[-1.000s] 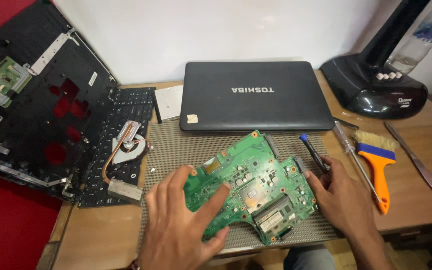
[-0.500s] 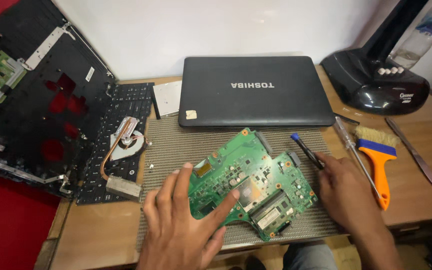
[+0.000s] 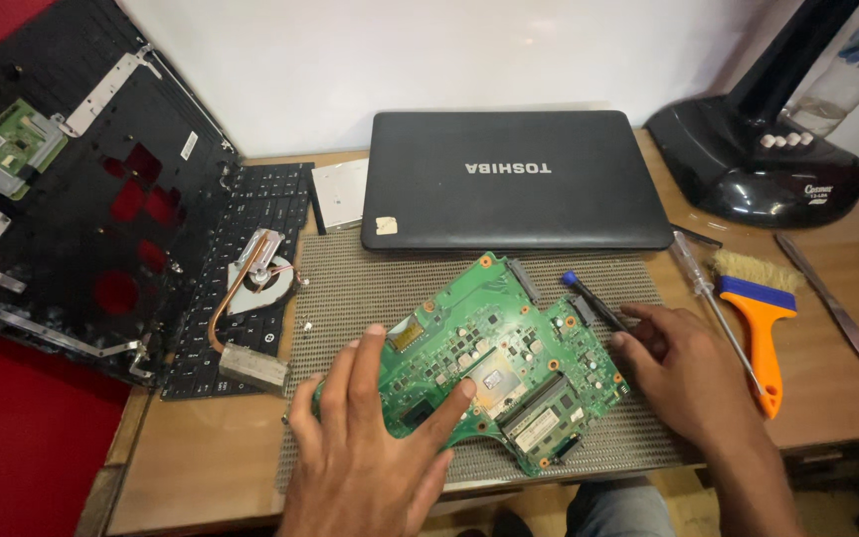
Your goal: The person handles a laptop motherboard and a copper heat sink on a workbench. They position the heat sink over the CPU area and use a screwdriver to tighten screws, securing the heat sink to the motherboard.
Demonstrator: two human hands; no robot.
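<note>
The green motherboard (image 3: pixel 504 363) is already out of the laptop shell (image 3: pixel 82 189), lying on the mat. The left hand (image 3: pixel 370 447) presses flat on it, unclenched; the right hand (image 3: pixel 688 373) grips a screwdriver (image 3: pixel 599 301) at the board's far edge.

A single head-worn camera looks steeply down and forward over the work mat (image 3: pixel 370 288), close enough that the forearms run off the bottom edge. Its view faces the pale wall: just beyond the fingers (image 3: pixel 370 348) of the left hand (image 3: pixel 365 457) lies the green circuit board (image 3: pixel 504 358), and farther past them the closed black laptop (image 3: pixel 514 179). Outward of the right hand (image 3: pixel 693 373) lies the orange-handled brush (image 3: pixel 760 318); there is no second view to overlap.
</note>
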